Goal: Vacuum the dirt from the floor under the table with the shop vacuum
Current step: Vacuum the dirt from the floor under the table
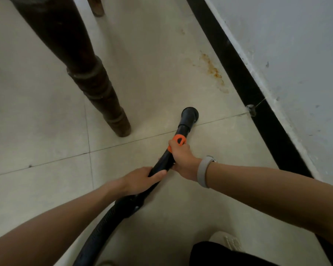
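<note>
A black vacuum wand (183, 129) with an orange ring (178, 141) points down at the pale tiled floor (152, 73); its round nozzle (190, 113) sits on the tile near a grout line. My right hand (181, 158) grips the wand just below the orange ring. My left hand (142, 179) holds the wand lower down, where it joins the ribbed black hose (104, 225). The hose runs toward the bottom left of the view. A dark turned wooden table leg (96, 87) stands to the left of the nozzle.
A black skirting strip (258, 93) and a white wall (296, 54) run along the right. Brownish stains (211, 71) mark the floor near the skirting. A second wooden leg (97, 6) shows at the top. My pale shoe (227, 240) is at the bottom.
</note>
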Demonstrator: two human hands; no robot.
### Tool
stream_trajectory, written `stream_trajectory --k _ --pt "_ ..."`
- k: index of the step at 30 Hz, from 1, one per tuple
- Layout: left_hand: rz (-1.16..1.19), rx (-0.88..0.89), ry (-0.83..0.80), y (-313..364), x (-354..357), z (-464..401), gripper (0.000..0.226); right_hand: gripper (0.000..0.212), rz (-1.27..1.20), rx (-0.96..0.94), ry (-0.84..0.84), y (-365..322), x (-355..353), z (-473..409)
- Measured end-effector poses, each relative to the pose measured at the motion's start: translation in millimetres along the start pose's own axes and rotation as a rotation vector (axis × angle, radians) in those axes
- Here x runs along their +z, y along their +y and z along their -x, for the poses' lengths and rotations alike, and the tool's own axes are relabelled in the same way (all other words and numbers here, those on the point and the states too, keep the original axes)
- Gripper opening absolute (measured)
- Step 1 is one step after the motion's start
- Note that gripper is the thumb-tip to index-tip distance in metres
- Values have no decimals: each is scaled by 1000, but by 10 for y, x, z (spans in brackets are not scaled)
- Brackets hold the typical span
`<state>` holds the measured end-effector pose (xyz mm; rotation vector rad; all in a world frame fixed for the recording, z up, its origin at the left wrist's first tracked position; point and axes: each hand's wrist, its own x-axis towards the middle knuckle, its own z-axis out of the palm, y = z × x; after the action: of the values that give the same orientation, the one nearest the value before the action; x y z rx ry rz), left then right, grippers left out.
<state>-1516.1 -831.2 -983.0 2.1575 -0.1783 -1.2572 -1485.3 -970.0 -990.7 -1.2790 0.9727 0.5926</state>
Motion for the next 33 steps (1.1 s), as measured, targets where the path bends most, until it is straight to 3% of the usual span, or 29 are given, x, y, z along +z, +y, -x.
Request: stream_trajectory --k 5,9,15,18,22,24,29,33 --pt "61 -44 141 -163 69 225 37 21 150 -64 59 -48 150 137" --pt "76 -130 185 -401 -30 523 43 24 241 -77 85 -5 558 256" --pt "-30 -286 165 -878 -15 1388 44 23 305 84 0 564 1081 737" --pt "178 -364 167 -1094 208 1878 49 24 395 173 -71 811 1378 1052" --pt "631 -450 257 -1264 624 2544 47 42 717 230 -229 1163 1819 1478" --pt "759 -493 339 -1281 801 2809 49 32 747 275 -281 1308 1959 1697" --pt "950 -581 491 -1251 935 3634 50 19 794 272 -359 1502 2316 2570" --pt "976 -609 611 -1093 729 4351 51 39 819 169 -405 1301 2705 3398"
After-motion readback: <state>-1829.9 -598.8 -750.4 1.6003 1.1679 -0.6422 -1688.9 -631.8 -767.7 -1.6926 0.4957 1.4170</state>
